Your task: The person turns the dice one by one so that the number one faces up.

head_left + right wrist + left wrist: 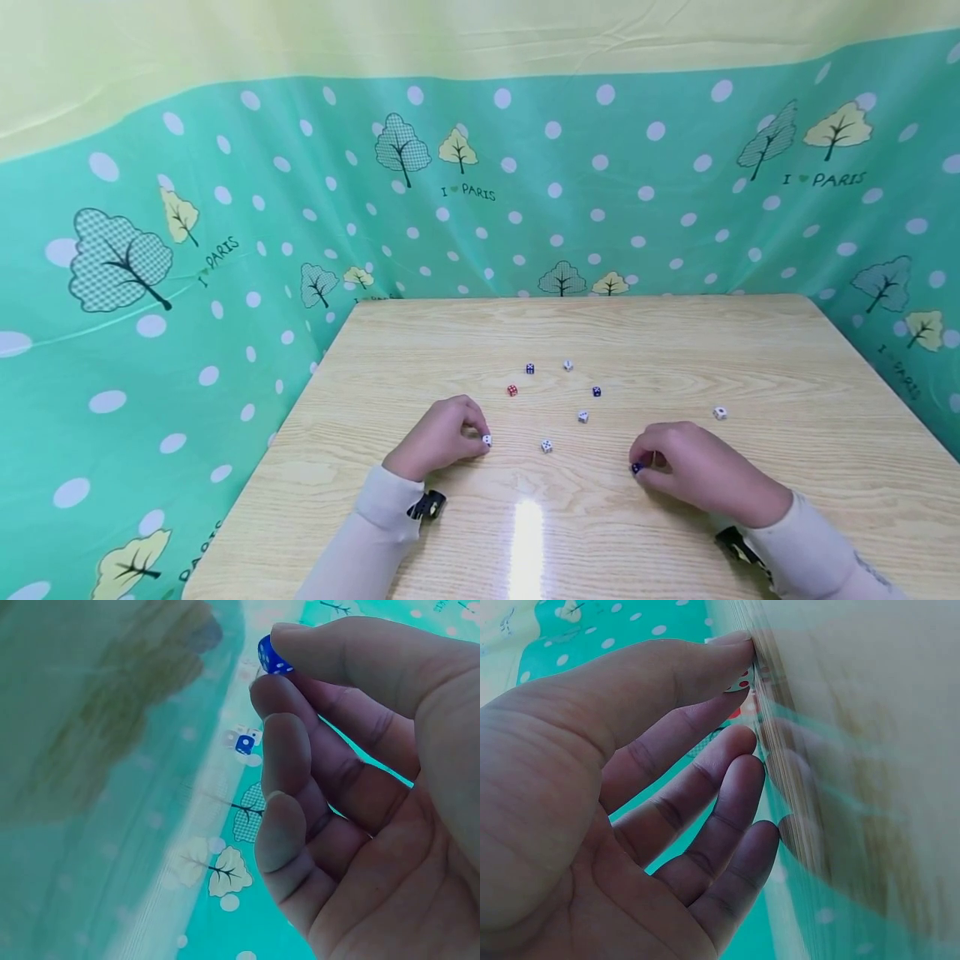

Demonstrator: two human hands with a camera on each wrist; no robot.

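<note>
Dice handling app. in hand: white die (487,441) pinched in L hand (441,435), blue die (637,468) in R hand (697,471), well apart, low at desk (420,333); steady fingertip control prob. needed next.

In the wrist views, the white die (740,682) is mostly hidden by the left hand (444,435), the blue die (272,657) partly by the right hand (697,467); both sleeves (367,533) are cut by the head view's lower edge; the far white die (567,366) is too small to be read.
</note>
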